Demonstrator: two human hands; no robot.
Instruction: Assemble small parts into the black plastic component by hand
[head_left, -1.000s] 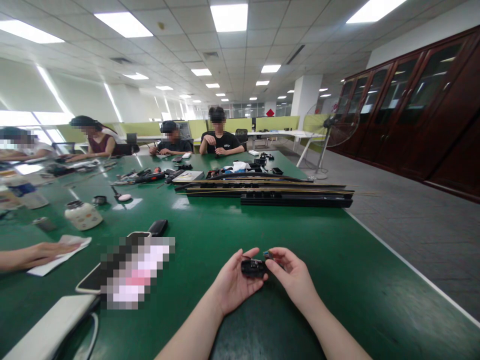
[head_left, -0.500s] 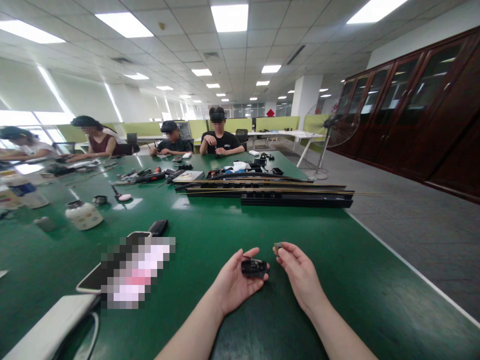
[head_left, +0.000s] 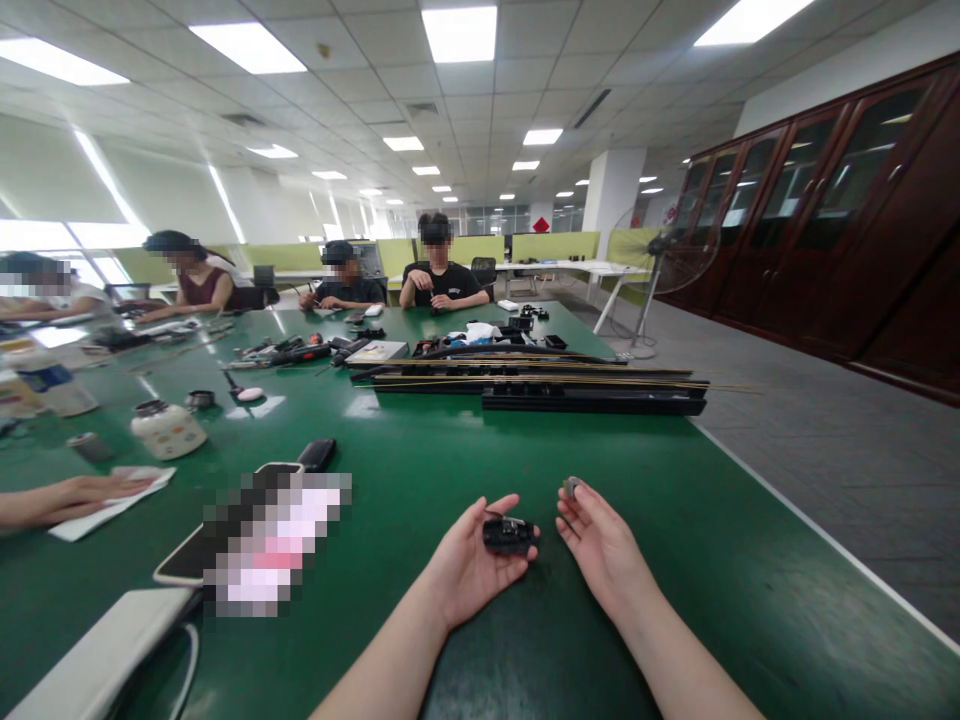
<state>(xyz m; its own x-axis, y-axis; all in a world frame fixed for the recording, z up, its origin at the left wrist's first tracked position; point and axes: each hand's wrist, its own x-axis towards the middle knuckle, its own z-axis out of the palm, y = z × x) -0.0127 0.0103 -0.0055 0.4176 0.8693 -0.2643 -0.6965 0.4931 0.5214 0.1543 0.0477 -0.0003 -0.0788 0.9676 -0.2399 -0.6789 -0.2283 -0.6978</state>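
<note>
My left hand [head_left: 480, 560] is turned palm up, its fingers curled around a small black device [head_left: 508, 535]. Lighter details show on the upper side of that device, too small to make out. To its right, a short gap away, my right hand [head_left: 600, 540] pinches a small grey piece [head_left: 571, 487] between thumb and forefinger. The other fingers of that hand are partly curled. Both hands are held over the near part of the green table [head_left: 495, 460].
A co-worker's hand [head_left: 97, 492] presses a white tissue [head_left: 112, 505] at the left. Nearer lie a phone [head_left: 225, 535], a white box-like object [head_left: 105, 650] with a cable, and a black case [head_left: 318, 455]. A white jar [head_left: 169, 430] stands behind; long black rails [head_left: 592, 400] lie ahead.
My right hand has shifted slightly right and turned, with the grey piece still pinched. My left hand stays put. A co-worker's hand with a white tissue has come in from the left.
</note>
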